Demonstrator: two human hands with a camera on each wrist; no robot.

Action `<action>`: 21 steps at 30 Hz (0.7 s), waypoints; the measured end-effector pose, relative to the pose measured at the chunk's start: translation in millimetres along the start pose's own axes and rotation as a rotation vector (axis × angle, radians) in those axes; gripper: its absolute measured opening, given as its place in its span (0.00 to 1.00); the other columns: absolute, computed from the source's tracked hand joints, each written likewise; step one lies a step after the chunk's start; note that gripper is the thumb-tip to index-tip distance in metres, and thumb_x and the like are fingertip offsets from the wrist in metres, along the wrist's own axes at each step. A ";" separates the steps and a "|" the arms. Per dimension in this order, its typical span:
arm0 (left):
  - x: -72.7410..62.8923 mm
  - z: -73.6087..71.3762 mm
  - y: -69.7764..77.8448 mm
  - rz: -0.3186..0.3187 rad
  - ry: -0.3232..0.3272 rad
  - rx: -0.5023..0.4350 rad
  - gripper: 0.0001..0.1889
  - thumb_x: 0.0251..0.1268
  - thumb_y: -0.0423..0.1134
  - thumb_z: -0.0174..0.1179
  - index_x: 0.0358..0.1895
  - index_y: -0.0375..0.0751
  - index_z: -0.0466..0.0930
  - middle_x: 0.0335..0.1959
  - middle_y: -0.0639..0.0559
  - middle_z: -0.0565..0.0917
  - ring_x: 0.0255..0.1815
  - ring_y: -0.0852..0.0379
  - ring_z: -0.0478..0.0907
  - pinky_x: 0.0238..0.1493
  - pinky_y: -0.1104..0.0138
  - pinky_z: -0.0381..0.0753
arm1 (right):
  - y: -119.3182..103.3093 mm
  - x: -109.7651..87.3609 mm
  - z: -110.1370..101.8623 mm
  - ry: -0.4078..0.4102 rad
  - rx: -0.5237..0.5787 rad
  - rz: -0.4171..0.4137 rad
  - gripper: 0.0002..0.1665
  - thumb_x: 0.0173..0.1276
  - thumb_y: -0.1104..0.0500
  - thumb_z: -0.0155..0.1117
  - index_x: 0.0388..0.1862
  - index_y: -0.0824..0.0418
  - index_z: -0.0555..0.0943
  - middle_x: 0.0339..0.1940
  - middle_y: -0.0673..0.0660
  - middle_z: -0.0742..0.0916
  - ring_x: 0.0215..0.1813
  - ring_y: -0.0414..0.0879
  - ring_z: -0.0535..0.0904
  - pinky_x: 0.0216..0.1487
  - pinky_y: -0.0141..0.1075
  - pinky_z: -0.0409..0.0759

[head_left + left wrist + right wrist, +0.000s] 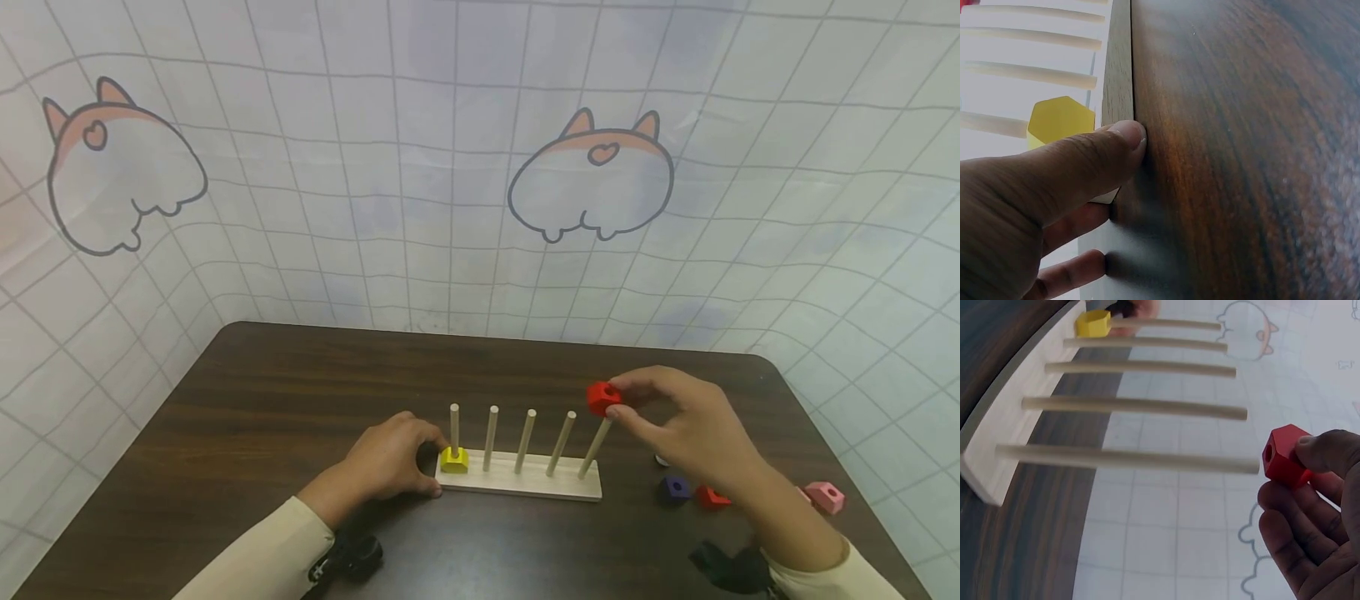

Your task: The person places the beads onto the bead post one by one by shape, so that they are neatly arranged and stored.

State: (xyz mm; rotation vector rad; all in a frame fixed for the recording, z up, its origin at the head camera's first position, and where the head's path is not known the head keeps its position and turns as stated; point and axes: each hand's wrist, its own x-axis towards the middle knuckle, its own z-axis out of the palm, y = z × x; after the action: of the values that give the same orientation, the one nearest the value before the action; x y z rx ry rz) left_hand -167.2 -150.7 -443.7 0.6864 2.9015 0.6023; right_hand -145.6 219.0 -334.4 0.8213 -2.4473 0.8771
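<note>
A pale wooden peg board with several upright pegs stands on the table. My left hand grips its left end, the thumb on the front edge and the fingers behind, as the left wrist view shows. A yellow faceted bead sits at the bottom of the leftmost peg. Between thumb and fingers, my right hand pinches a red faceted bead. That bead is at the tip of the rightmost peg, its hole facing the peg end with a small gap in the right wrist view.
To the right of the board lie a dark purple bead, another red bead and a pink bead, partly beneath the right forearm. The dark wood-grain table ends at a white gridded cloth printed with cartoon animals.
</note>
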 end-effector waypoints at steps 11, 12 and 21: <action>0.4 0.1 -0.7 0.017 0.011 0.010 0.24 0.39 0.51 0.85 0.44 0.56 0.88 0.45 0.61 0.85 0.50 0.54 0.78 0.42 0.50 0.81 | -12.6 10.3 17.5 -0.009 0.088 0.019 0.20 0.57 0.64 0.81 0.48 0.56 0.86 0.42 0.44 0.90 0.39 0.38 0.86 0.42 0.37 0.83; 0.4 0.2 -0.8 0.018 0.012 0.011 0.24 0.39 0.51 0.85 0.44 0.56 0.88 0.46 0.60 0.85 0.51 0.54 0.78 0.43 0.50 0.81 | -13.2 10.9 19.1 -0.011 0.092 0.017 0.20 0.57 0.64 0.81 0.48 0.56 0.86 0.42 0.44 0.90 0.39 0.38 0.86 0.42 0.37 0.83; -0.5 0.7 -0.2 0.020 0.011 0.009 0.24 0.40 0.51 0.84 0.45 0.56 0.88 0.47 0.59 0.85 0.54 0.52 0.78 0.43 0.48 0.81 | -17.8 16.6 32.1 -0.023 0.131 -0.029 0.21 0.54 0.69 0.81 0.47 0.60 0.86 0.41 0.47 0.89 0.39 0.38 0.86 0.40 0.36 0.85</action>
State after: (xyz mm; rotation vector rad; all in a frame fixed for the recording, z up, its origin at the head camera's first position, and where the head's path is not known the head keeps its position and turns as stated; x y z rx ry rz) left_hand -166.7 -150.8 -444.4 0.7160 2.9130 0.5973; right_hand -152.0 179.7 -340.6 0.9155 -2.4118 1.0312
